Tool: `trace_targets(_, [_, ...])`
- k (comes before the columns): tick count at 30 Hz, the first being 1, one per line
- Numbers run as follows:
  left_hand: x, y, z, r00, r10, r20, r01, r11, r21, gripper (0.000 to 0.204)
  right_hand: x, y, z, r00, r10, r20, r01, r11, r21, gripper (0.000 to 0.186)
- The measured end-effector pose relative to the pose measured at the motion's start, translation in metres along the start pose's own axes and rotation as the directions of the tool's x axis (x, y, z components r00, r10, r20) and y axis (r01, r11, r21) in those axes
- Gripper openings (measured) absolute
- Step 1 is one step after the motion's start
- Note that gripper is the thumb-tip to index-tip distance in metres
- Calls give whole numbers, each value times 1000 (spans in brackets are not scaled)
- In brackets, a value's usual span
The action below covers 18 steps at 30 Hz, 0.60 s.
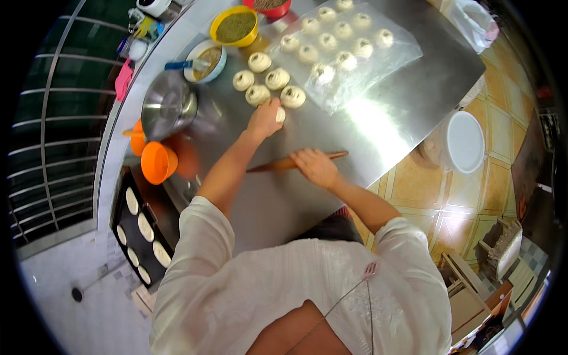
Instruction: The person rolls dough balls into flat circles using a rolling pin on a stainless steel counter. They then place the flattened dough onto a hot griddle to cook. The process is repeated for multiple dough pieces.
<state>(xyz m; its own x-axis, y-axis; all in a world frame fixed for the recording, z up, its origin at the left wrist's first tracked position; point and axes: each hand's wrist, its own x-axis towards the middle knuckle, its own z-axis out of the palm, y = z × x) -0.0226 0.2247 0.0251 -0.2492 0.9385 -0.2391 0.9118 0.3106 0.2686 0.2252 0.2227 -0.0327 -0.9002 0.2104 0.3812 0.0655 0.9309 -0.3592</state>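
The left hand, beyond the pin, has its fingers bent around a small lump of dough, which seems pinched between thumb and fingers, though the underside is hidden. The right hand has its fingers curled over the middle of the pin, whose two tapered ends show on either side.

The step in hand looks like taking up one piece of dough while the pin is kept ready. The next move, I judge, calls for drawing the dough clear of its neighbours toward the pin and lifting the pin enough to set it beneath.

Further beyond the pin, just past the dough, sit five coils; more lie on a clear sheet, beyond and to the right. Left of the pin stand a steel bowl and an orange cup; farther left and nearer the body is a black tray with flat ovals.

Bare metal of the surface lies on the near side of the pin and between it and the sheet. Right of the pin the surface ends in a slanting edge, with a white tub past it. The left forearm passes close by the pin's left tip, limiting room there.
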Motion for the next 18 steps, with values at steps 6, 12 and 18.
trace_targets(6, [-136,16,-3,941,-204,-271,195,979,-60,48,-2,27,-3,997,75,29,-74,996,-57,46])
trace_targets(12, [-252,3,45,840,-537,79,542,821,-177,53,10,18,-2,996,88,0,-88,996,-23,51])
trace_targets(18, [-248,-18,77,919,-313,-242,304,950,-71,59,12,15,-6,997,80,-14,-81,996,-48,47])
